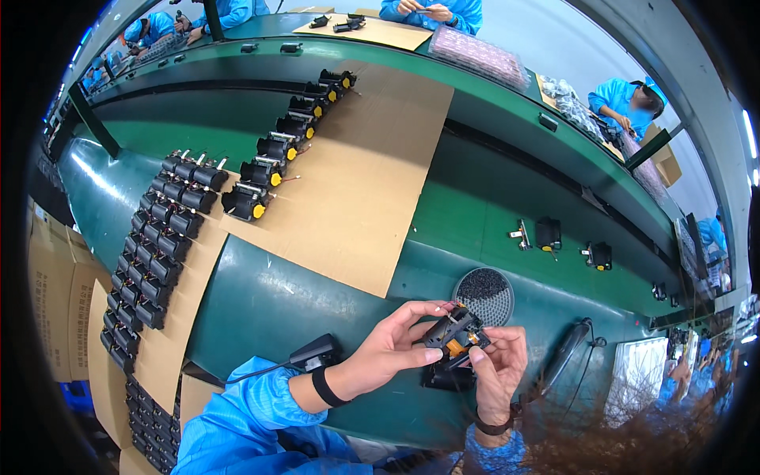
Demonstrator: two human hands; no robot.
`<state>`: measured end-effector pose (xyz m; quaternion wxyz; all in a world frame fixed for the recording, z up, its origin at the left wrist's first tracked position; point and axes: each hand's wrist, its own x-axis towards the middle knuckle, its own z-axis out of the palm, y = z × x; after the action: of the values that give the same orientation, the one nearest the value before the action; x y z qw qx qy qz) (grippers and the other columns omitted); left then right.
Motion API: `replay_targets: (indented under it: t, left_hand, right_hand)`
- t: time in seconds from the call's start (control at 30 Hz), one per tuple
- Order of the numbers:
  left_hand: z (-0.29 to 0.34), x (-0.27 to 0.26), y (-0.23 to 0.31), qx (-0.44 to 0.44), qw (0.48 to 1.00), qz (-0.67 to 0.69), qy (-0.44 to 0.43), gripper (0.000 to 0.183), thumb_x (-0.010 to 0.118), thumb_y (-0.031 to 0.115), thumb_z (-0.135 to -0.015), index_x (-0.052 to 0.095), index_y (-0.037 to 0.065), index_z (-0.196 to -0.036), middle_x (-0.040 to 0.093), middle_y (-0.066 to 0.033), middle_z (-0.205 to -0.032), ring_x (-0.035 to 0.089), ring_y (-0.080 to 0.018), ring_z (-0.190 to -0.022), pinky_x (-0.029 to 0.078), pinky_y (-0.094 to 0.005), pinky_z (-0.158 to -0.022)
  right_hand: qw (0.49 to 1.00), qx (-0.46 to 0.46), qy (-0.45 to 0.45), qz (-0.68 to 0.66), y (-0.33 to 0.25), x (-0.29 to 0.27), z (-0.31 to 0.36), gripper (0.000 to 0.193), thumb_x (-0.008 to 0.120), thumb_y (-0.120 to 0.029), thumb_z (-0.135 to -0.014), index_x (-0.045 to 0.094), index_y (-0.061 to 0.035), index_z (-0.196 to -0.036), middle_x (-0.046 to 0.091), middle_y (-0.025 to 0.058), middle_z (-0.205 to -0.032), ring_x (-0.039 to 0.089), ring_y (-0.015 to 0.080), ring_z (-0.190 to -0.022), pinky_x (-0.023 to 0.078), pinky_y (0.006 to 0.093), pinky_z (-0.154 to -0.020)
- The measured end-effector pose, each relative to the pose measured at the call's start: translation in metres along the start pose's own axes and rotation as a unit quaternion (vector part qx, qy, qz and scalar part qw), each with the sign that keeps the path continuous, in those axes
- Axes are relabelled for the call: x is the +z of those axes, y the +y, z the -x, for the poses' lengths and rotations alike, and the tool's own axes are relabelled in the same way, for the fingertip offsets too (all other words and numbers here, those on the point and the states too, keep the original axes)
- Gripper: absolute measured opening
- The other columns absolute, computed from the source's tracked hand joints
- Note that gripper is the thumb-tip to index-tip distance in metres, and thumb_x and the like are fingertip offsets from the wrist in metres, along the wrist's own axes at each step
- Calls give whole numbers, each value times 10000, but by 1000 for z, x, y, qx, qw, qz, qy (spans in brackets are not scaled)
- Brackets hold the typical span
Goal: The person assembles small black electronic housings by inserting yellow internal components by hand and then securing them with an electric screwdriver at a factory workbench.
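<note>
Between my two hands is a black plastic housing assembly (457, 326) with an orange-brown piece in its middle and thin wires at its top. My left hand (389, 347) grips it from the left, thumb along the near side and fingers round the top. On the other side my right hand (500, 366) pinches its edge with thumb and fingertips. A black block (448, 378) lies on the bench just below the assembly, partly hidden by my hands. Right behind my hands stands a round grey dish (500, 310) with small dark pieces, probably screws.
A black electric screwdriver (567, 355) with a cord lies right of my hands. Left of my wrist sits a black corded device (318, 351). Rows of black housings (162, 237) and a line with yellow discs (261, 172) rest on cardboard (360, 214). Co-workers sit across the bench.
</note>
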<state>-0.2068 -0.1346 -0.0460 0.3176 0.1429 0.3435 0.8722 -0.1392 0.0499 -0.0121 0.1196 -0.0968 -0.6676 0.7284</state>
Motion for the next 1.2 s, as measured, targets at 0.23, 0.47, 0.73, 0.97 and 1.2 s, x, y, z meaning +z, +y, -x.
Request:
replay_targets:
  t: [0.23,0.47,0.73,0.97,1.2]
  left_hand:
    - [0,5,-6,43,996,-72,-3,595,714,-60,-890,467,64,-1417,351,-123,-1558,369,-258,-1474,393,-406,-1184]
    - [4,5,-5,152,919,-364,-11,698,766,55,-899,432,34,-1511,366,-144,-1521,363,-260,-1470,371,-414,-1194]
    - [9,7,0,72,961,-264,37,438,626,169,-1025,551,-47,-1398,617,-158,-1326,638,-193,-1115,548,-339,-957]
    - [14,0,-8,-16,971,-238,25,456,469,315,-1112,606,-57,-1337,708,-65,-1088,663,-125,-939,575,-310,-814]
    - [11,9,2,-14,965,-261,3,340,511,183,-1086,621,-23,-1334,638,-99,-1199,639,-116,-891,556,-244,-709]
  right_hand:
    - [1000,-9,-7,-6,5,4,0,365,702,75,-900,472,-1,-1174,668,126,-967,693,157,-825,602,289,-704]
    - [1000,-13,6,-5,7,6,2,359,706,71,-911,462,0,-1164,675,122,-901,707,164,-784,598,289,-708]
    - [978,-121,-19,169,-3,0,-5,574,842,-14,-781,580,-22,-1292,608,90,-1075,622,152,-860,538,289,-741]
    - [939,-158,-91,293,-4,4,-10,442,853,-77,-773,705,-42,-1188,599,125,-1110,638,255,-969,535,350,-848]
    - [945,-160,-80,274,2,-1,-10,447,812,-29,-771,702,-46,-1205,606,133,-1098,640,260,-982,534,357,-873]
